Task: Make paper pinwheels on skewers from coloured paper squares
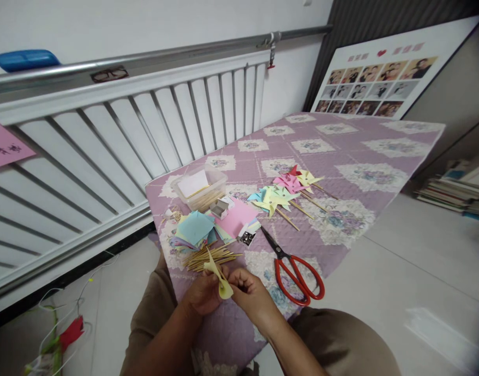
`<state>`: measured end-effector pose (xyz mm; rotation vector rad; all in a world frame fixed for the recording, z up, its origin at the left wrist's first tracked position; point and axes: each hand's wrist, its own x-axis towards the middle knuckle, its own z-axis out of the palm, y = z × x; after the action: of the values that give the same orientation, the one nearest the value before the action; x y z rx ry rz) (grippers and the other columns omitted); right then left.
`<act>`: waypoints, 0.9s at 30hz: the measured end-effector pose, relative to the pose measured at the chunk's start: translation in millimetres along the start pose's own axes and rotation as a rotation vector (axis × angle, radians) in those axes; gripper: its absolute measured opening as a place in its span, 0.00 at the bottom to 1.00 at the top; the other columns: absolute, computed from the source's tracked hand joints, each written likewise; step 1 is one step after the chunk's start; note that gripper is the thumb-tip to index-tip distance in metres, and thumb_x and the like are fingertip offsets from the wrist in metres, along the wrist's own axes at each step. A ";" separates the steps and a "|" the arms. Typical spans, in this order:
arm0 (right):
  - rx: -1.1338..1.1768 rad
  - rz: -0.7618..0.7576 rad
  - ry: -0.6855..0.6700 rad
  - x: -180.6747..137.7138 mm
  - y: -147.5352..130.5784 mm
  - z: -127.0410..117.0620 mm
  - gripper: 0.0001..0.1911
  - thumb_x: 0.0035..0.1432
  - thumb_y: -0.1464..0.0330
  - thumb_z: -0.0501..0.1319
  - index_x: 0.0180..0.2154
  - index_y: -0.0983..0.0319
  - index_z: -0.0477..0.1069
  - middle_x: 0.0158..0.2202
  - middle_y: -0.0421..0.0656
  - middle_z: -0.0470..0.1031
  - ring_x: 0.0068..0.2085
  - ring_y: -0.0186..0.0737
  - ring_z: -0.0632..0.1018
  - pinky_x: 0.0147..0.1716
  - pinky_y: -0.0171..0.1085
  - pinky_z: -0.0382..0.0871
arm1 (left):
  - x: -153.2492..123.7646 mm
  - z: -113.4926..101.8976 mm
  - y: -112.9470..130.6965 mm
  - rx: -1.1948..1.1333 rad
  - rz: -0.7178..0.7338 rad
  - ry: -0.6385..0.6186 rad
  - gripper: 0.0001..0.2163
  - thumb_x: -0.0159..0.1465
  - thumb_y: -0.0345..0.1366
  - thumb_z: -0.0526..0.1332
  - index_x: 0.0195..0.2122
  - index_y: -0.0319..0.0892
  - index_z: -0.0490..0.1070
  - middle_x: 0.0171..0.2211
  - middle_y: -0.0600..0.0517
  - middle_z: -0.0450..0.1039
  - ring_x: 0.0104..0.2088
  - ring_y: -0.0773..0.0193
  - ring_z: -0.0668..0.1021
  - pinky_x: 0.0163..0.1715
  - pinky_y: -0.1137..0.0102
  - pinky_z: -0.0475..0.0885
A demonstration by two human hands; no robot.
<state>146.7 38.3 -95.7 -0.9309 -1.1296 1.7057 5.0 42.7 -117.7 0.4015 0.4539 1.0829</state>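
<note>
Both my hands meet at the near edge of a purple quilted bed. My left hand and my right hand are closed in a pinch on one folded piece of pale yellow paper. Just beyond my hands lies a bundle of thin wooden sticks. Red-handled scissors lie to the right of my right hand. A stack of coloured paper squares sits behind the sticks, and several finished paper pinwheels on sticks lie farther back.
A clear plastic box with sticks and white paper stands at the bed's left corner. A white slatted rail runs along the left. A photo board leans at the back right. Books are stacked on the floor at right.
</note>
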 end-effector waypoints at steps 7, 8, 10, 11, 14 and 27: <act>-0.019 -0.015 -0.006 1.4 2.8 -0.7 0.08 0.51 0.69 0.62 0.24 0.60 0.64 0.21 0.32 0.62 0.23 0.30 0.62 0.24 0.31 0.53 | 0.4 1.0 0.0 -0.009 0.005 -0.012 0.09 0.49 0.34 0.72 0.25 0.39 0.72 0.27 0.56 0.70 0.25 0.71 0.73 0.26 0.74 0.65; -0.023 -0.017 -0.006 1.4 3.5 -0.8 0.08 0.51 0.69 0.62 0.24 0.60 0.63 0.21 0.32 0.61 0.23 0.30 0.62 0.24 0.31 0.53 | 0.5 0.7 0.0 -0.009 0.005 -0.015 0.09 0.49 0.34 0.72 0.25 0.39 0.72 0.27 0.56 0.70 0.25 0.71 0.73 0.26 0.74 0.65; -0.034 -0.018 -0.004 1.3 4.6 -1.0 0.09 0.51 0.69 0.62 0.24 0.60 0.63 0.21 0.32 0.61 0.23 0.30 0.61 0.23 0.31 0.53 | 0.3 -0.1 -0.2 -0.010 0.006 -0.016 0.09 0.49 0.34 0.72 0.25 0.40 0.72 0.27 0.56 0.70 0.26 0.70 0.73 0.26 0.74 0.65; -0.037 -0.021 -0.002 1.2 5.0 -1.1 0.09 0.51 0.69 0.62 0.24 0.60 0.63 0.21 0.32 0.61 0.23 0.30 0.61 0.23 0.31 0.53 | 0.2 -0.5 -0.2 -0.009 0.005 -0.013 0.09 0.49 0.34 0.72 0.26 0.40 0.72 0.28 0.56 0.70 0.26 0.70 0.74 0.26 0.74 0.65; -0.046 -0.031 -0.002 1.1 6.1 -1.3 0.09 0.52 0.68 0.62 0.24 0.60 0.62 0.21 0.32 0.60 0.23 0.30 0.61 0.23 0.31 0.54 | -0.3 -0.9 -0.1 -0.004 -0.003 0.006 0.10 0.48 0.34 0.72 0.26 0.40 0.72 0.28 0.56 0.71 0.26 0.71 0.74 0.26 0.74 0.66; -0.472 -0.211 0.137 -4.7 0.0 3.9 0.07 0.55 0.70 0.59 0.25 0.60 0.64 0.21 0.33 0.61 0.24 0.32 0.63 0.24 0.32 0.55 | 2.0 -0.4 -0.6 0.036 0.009 0.061 0.11 0.49 0.36 0.72 0.29 0.40 0.73 0.26 0.56 0.71 0.26 0.72 0.74 0.28 0.75 0.66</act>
<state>144.8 32.8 -93.9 -1.1471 -1.5117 1.2066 6.0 44.3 -118.6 0.4034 0.5272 1.0995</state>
